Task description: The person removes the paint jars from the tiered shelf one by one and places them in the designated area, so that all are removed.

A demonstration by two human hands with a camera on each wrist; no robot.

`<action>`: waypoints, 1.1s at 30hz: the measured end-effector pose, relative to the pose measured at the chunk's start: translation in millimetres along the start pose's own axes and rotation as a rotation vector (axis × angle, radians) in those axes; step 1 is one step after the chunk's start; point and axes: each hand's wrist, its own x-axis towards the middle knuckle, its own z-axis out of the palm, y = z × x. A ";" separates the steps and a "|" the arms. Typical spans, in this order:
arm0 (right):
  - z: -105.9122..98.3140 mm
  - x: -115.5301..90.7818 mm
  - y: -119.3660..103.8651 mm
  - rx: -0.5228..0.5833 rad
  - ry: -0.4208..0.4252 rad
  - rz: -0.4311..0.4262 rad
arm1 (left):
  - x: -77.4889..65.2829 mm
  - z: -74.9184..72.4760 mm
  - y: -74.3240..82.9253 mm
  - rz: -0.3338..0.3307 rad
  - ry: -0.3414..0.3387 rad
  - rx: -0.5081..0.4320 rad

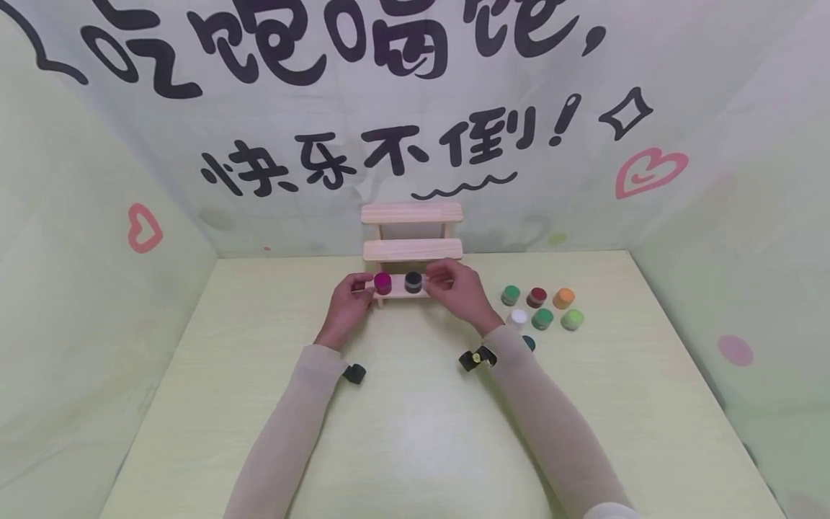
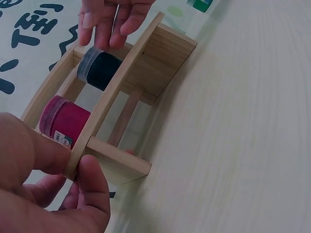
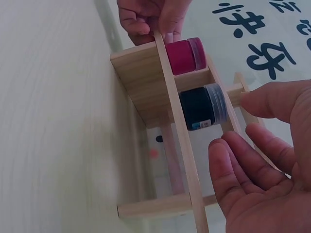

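A small wooden tiered rack [image 1: 412, 250] stands at the back of the table. On its lowest step are a magenta paint jar [image 1: 383, 283] and, to the right, a dark paint jar [image 1: 413, 282], both upright. My left hand [image 1: 350, 301] pinches the left end of that step between thumb and fingers, close beside the magenta jar; the wooden rail [image 2: 112, 97] shows between them in the left wrist view. Just right of the dark jar is my right hand [image 1: 459, 292]. Its fingers [image 3: 252, 160] are loosely bent and apart from the jar, holding nothing.
Right of the rack stand several more paint jars: green [image 1: 510, 295], dark red [image 1: 536, 297], orange [image 1: 564, 298], white [image 1: 516, 319], light green [image 1: 573, 319]. A dark teal jar [image 1: 529, 343] is partly hidden by the right sleeve. A printed cloth backdrop [image 1: 311, 223] hangs behind.
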 end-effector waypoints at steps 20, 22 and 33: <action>20.7 10.6 2.7 -0.131 -0.088 0.027 | 1.1 -0.2 -2.5 0.006 -0.009 0.026; 20.9 10.0 3.1 -0.135 -0.090 0.028 | 0.4 -0.6 -2.2 0.001 -0.010 0.036; 19.8 10.6 0.4 -0.130 -0.096 0.022 | 0.3 -0.8 -0.6 -0.004 -0.012 0.047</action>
